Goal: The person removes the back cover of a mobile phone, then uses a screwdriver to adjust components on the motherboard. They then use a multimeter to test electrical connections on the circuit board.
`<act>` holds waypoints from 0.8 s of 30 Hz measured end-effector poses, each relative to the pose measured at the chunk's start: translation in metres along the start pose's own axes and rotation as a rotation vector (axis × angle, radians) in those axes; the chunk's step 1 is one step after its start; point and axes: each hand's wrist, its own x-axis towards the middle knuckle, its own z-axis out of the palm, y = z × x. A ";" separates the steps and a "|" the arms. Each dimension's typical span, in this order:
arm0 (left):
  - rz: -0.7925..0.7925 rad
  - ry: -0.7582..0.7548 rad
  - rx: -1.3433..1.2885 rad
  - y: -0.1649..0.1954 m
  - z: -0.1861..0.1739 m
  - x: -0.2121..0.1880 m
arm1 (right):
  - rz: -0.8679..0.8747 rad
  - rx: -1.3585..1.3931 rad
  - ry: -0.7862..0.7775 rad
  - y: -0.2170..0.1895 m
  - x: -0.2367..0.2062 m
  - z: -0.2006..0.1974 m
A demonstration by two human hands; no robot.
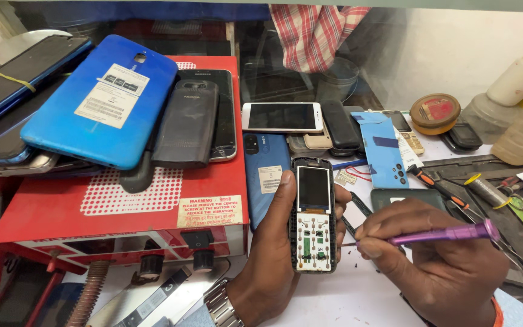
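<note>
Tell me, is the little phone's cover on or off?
Off: the small black keypad phone in the left hand shows its bare white circuit board.

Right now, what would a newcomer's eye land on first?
The opened small black keypad phone, board bared, upright in the left hand at centre. Beside it, the right hand holds a purple metal screwdriver. Upper left, a big glossy blue phone back cover on a red box.

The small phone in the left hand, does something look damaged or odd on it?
Yes. The small phone in the left hand has no keypad cover: its white circuit board lies bare below the screen. The right hand holds a purple screwdriver beside it.
</note>
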 end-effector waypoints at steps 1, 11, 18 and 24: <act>-0.001 0.001 -0.013 0.000 0.000 0.000 | 0.021 0.011 0.024 -0.001 0.000 0.001; 0.011 -0.001 -0.002 -0.002 -0.002 0.002 | -0.010 0.060 -0.028 -0.002 0.003 0.000; -0.026 -0.028 0.007 0.000 -0.002 0.001 | 0.083 0.236 -0.076 0.002 -0.001 -0.002; -0.056 -0.126 0.035 0.002 -0.004 -0.001 | 0.227 0.227 -0.032 0.006 -0.004 -0.001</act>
